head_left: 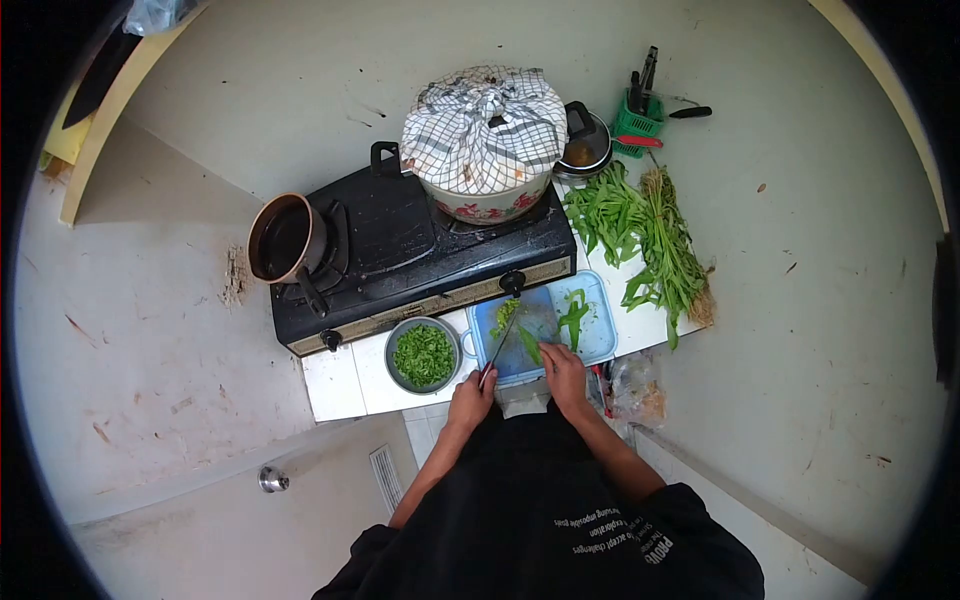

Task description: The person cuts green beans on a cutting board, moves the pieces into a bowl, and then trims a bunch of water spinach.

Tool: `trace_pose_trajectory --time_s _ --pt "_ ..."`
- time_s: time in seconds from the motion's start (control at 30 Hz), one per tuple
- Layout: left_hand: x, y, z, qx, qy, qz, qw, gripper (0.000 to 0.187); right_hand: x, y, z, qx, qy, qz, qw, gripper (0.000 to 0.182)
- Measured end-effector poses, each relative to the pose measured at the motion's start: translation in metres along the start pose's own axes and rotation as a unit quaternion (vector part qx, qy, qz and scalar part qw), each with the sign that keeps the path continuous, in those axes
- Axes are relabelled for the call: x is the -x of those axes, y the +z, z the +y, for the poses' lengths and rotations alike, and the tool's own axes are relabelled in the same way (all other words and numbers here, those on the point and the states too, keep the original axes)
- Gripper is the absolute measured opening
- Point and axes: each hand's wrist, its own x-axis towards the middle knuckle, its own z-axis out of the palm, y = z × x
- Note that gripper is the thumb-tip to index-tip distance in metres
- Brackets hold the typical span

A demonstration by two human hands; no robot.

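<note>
My left hand (469,402) grips the handle of a knife (498,346), its blade angled up across a blue cutting board (597,335). Small chopped greens (505,315) lie by the blade's tip. My right hand (564,377) is closed with fingertips pressed together on a green leaf (529,345) at the board's near side, just right of the knife. More loose leaves (573,316) rest on the right part of the board. Left of the board stands a grey bowl (389,372) filled with chopped greens (423,355).
A black gas stove (390,230) carries a saucepan (258,240) and a large cloth-covered pot (490,207). Bunches of leafy greens (665,245) lie at right. Behind them are a green utensil basket (638,122) and a lidded pan (590,150). A plastic bag (640,385) sits below the counter.
</note>
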Motion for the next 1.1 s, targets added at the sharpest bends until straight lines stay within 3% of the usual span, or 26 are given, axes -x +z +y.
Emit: trace_pose_trajectory --time_s 0.17,0.57,0.77,0.97,1.1 --pt "0.001 -0.003 -0.005 -0.002 0.008 0.007 1.0 0.047 -0.017 0.002 -0.011 0.099 -0.117 0.005 0.988 0.027" --pt "0.004 -0.007 0.005 0.005 0.001 -0.012 1.0 0.046 -0.004 0.016 0.011 0.118 -0.094 -0.053 0.987 0.023" --pt "0.002 -0.002 0.008 -0.034 -0.001 -0.051 0.998 0.047 0.006 0.01 0.008 0.037 -0.045 -0.043 0.997 0.022" --pt "0.003 -0.003 0.01 -0.023 0.006 -0.033 0.999 0.047 0.011 0.02 0.016 -0.098 0.121 0.072 0.985 0.016" --pt "0.003 -0.002 0.006 -0.01 0.014 -0.017 1.0 0.046 0.01 0.021 0.02 -0.083 0.145 0.014 0.986 0.014"
